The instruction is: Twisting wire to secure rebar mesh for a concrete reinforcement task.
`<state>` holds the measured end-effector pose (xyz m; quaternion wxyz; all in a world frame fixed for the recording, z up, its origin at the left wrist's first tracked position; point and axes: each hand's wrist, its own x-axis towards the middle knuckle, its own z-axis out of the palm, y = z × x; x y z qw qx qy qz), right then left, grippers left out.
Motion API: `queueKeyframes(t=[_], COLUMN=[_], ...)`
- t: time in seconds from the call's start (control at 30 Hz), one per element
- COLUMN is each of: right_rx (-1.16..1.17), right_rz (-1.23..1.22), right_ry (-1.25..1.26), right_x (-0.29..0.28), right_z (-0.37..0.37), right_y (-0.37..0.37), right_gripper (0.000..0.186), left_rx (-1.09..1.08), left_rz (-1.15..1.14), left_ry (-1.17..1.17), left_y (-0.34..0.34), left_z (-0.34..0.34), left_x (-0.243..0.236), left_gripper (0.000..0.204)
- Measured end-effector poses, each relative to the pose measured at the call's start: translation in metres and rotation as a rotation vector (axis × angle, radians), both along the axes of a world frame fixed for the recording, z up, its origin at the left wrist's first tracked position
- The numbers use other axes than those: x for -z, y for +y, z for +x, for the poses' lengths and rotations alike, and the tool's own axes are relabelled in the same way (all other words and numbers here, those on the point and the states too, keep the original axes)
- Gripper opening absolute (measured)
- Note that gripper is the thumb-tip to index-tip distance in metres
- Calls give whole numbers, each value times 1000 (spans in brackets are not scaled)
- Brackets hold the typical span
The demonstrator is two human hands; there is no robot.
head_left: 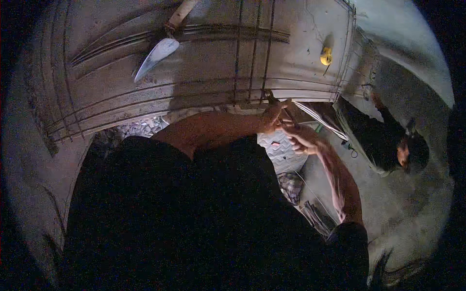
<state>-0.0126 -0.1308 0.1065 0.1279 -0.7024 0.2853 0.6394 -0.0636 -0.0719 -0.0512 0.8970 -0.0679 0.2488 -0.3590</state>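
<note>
The left hand [273,119] and the right hand [303,139] are brought together, nearly touching, apparently so that small work can be steadied between them. The left fingers are curled in beside a dark slim piece [272,98] at the edge of the grey surface [204,63]; whether it is gripped cannot be made out. The right fingers are loosely bent and partly spread, with any hold hidden in the dimness. Close by, pale rods [323,121] are seen slanting down to the right. A wood-handled blade [158,56] and a yellow tool [326,56] are set well apart from the hands, perhaps to be kept within reach. A co-worker [412,150] is seen at the right.
</note>
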Motion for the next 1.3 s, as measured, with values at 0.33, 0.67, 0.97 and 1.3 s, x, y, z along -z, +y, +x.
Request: queueKeyframes(t=[0.33, 0.67, 0.97, 1.3], right_rx=[-1556, -1457, 32, -1674], right_rz=[198, -12, 45, 31], right_ry=[-1042, -978, 238, -945], right_x=[-7, 0, -1, -14], right_z=[-1, 2, 42, 13], right_y=[-26, -29, -26, -1], right_gripper=[48, 35, 22, 53], left_rx=[-222, -131, -59, -14], left_rz=[-190, 16, -105, 27], left_ry=[206, 343, 98, 248], left_y=[-13, -5, 2, 12], left_z=[23, 31, 12, 30], left_x=[-3, -31, -11, -23], left_gripper=[40, 38, 48, 48])
